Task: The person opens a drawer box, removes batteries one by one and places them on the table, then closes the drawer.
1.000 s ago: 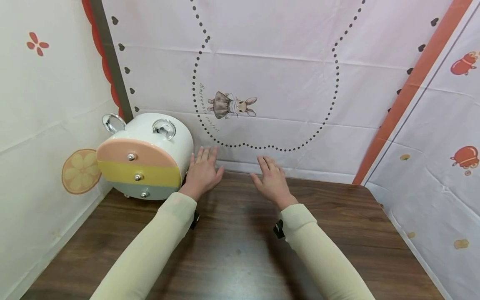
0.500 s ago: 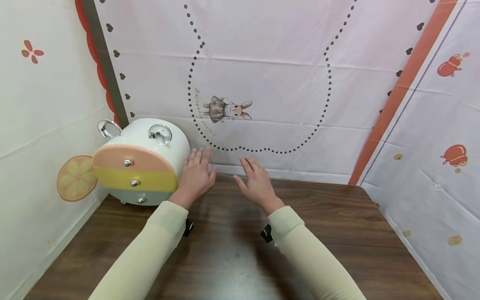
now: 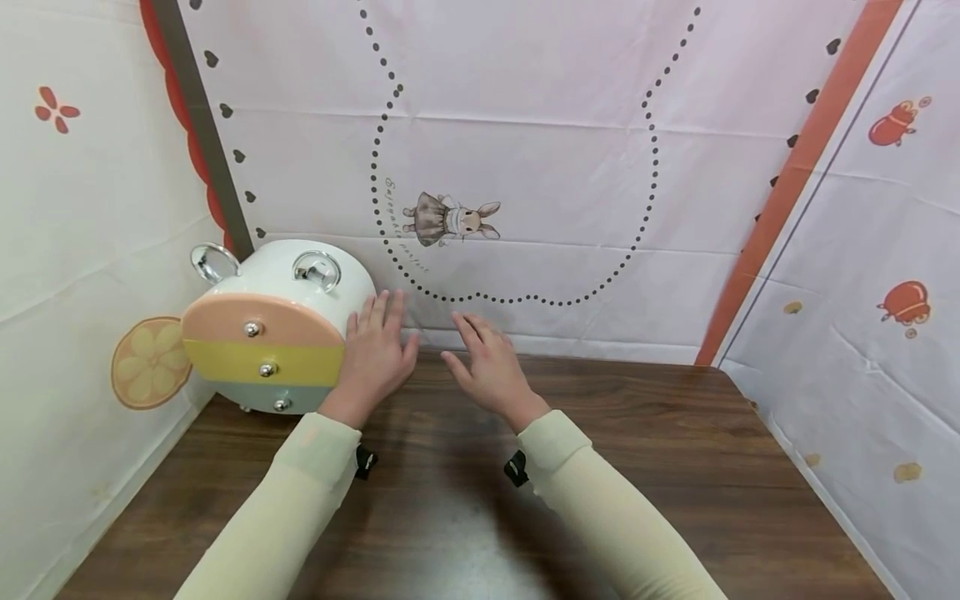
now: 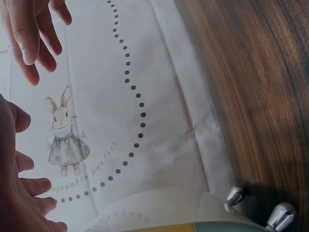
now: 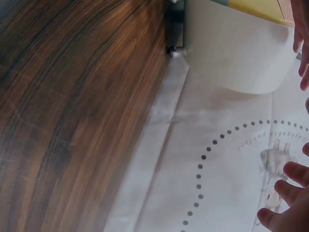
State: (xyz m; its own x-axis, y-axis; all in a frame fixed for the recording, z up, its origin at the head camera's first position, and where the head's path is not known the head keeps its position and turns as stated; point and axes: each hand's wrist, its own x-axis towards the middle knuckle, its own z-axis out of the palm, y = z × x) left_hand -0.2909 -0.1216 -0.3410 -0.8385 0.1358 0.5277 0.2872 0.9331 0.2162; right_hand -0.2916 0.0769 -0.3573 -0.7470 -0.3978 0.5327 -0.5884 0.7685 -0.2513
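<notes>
A rounded white chest of drawers point(image 3: 262, 350) with peach, yellow and grey-green fronts, silver knobs and two silver rings on top stands at the back left. My left hand point(image 3: 372, 354), fingers straight, overlaps its right side in the head view. To the right, my right hand point(image 3: 489, 367) hovers over the back of the table with fingers extended and nothing held. The left wrist view shows the fingers of both hands at its left edge, the left hand point(image 4: 19, 179) below. In the right wrist view, the chest's white side point(image 5: 236, 48) rises near the fingertips of the right hand point(image 5: 289, 203).
A dark wood table point(image 3: 660, 467) runs up to a cloth-covered back wall point(image 3: 540, 183) printed with a rabbit and dotted lines. Patterned cloth side walls point(image 3: 847, 333) close in the left and right.
Both hands move leftward in the head view, the left one coming over the chest's right side and the right hand following. The camera view shifts slightly; the chest stays in its corner.
</notes>
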